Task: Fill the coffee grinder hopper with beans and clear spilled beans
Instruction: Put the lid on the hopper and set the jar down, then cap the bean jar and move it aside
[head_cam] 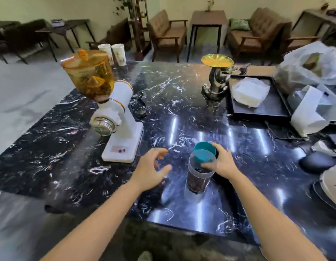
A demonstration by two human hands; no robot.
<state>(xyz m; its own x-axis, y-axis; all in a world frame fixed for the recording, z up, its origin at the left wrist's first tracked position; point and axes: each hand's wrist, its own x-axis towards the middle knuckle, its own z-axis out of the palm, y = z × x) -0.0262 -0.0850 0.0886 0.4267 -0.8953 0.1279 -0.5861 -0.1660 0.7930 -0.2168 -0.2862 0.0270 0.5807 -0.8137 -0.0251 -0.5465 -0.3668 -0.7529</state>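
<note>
Nearest, right hand (222, 162) gripping the teal lid (204, 157) at the mouth of the bean jar (198, 178) on the marble counter (182, 102); left hand (150, 171) spread wide, holding nothing. Likely lid-handling step. Next, probably: steadying the jar, minding the beans on the grinder (120, 117) base; amber hopper (89, 76) stands farther left, lidded.

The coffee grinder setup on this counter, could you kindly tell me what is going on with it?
A person stands at the dark marble counter. Their right hand holds a teal lid at the mouth of a clear jar part full of coffee beans, while the left hand hovers open beside it. The white grinder, its amber hopper lidded, stands to the left, with a couple of beans on its base.
</note>
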